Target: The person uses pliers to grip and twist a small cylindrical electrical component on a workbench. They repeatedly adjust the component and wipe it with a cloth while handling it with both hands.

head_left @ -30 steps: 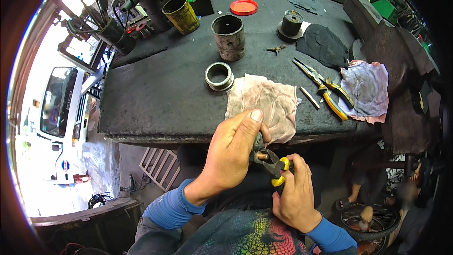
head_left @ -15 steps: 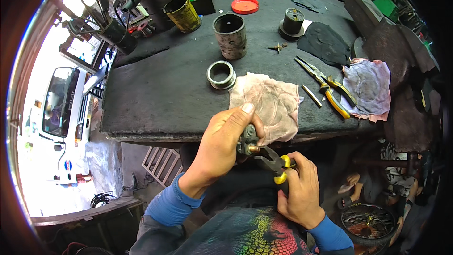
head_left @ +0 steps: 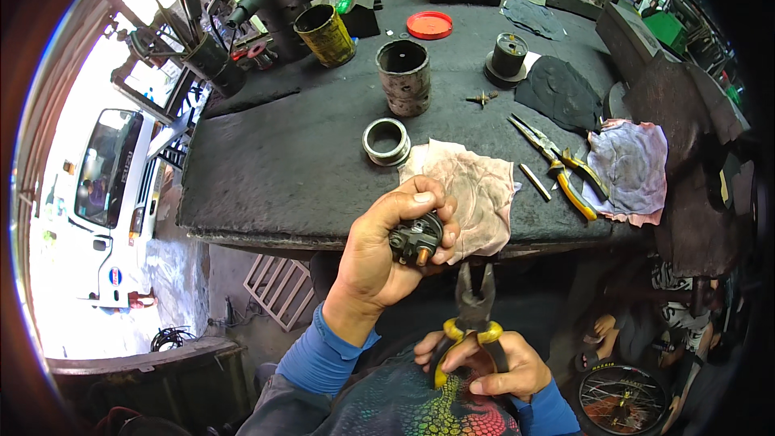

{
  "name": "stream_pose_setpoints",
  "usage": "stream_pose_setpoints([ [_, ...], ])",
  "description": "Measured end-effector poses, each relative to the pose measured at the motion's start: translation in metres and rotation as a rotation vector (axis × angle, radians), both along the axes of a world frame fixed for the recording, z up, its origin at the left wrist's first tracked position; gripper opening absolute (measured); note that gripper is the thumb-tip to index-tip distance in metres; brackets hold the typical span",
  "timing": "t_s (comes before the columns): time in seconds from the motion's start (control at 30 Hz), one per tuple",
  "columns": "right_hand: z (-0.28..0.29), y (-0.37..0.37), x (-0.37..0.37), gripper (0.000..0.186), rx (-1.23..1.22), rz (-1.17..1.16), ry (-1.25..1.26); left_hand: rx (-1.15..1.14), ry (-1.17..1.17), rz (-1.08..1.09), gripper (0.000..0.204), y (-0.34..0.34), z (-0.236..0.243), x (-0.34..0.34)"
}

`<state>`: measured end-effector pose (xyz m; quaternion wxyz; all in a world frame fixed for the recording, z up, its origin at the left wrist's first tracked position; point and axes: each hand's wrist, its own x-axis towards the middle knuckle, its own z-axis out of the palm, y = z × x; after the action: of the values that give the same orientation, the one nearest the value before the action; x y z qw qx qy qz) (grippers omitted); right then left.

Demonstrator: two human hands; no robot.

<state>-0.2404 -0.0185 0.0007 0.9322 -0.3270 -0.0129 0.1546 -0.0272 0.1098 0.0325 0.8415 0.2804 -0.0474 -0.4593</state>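
Observation:
My left hand grips a small dark round part with a copper-coloured stud, near the bench's front edge. Below and right of it, my right hand holds pliers with black and yellow handles, jaws pointing up and slightly apart, clear of the part. Behind my left hand lies a pale pink cloth, with a metal ring beyond it. To the right lie long-nose pliers, other yellow-handled pliers and a short rod.
The dark bench carries a cylinder, yellow can, red lid, round housing, cloths and tool holder. A white truck stands left; a person is by a bicycle wheel, lower right.
The pliers have pulled back from the stud, downward, and turned upright in my right hand. My left hand has turned the dark part, showing more of its face.

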Motion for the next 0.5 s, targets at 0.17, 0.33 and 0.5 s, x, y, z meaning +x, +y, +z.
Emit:
stream_pose_setpoints([
  [0.17,0.002,-0.007,0.010,0.042,-0.124,0.060,0.014,0.113,-0.009,-0.010,0.024,0.001,0.000,-0.001],
  [0.33,-0.010,-0.009,0.003,0.039,-0.226,-0.012,0.065,0.254,-0.116,0.048,0.023,0.006,-0.013,-0.010],
  [0.5,-0.008,-0.006,0.003,0.034,-0.370,-0.313,0.031,0.371,-1.251,0.445,0.018,0.004,0.002,-0.014],
])
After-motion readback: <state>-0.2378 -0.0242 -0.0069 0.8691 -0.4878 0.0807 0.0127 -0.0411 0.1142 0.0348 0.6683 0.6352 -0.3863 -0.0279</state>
